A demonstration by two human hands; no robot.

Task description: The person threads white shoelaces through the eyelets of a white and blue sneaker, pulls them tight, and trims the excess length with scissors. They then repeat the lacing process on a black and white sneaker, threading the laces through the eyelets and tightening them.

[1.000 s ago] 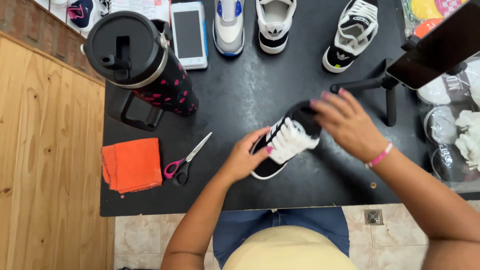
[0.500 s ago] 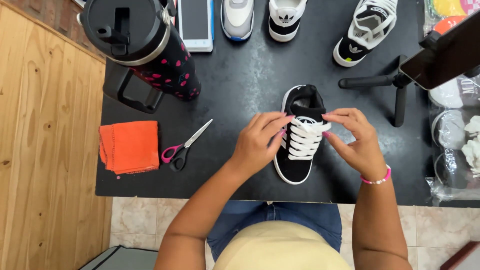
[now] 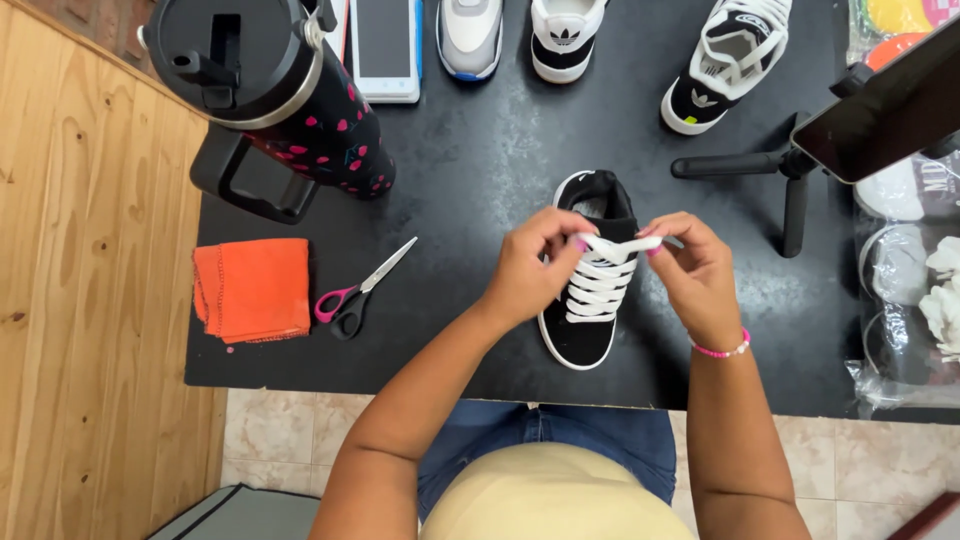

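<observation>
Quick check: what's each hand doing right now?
Left hand: closed, pinching the flat white lace at the top of the black suede sneaker.
Right hand: closed, pinching the same lace's other end.

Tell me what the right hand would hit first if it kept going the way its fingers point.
The right hand points left across the black suede sneaker; it would likely meet the left hand first.

Both hands (image 3: 535,270) (image 3: 695,275) close together, fingers pinched
</observation>
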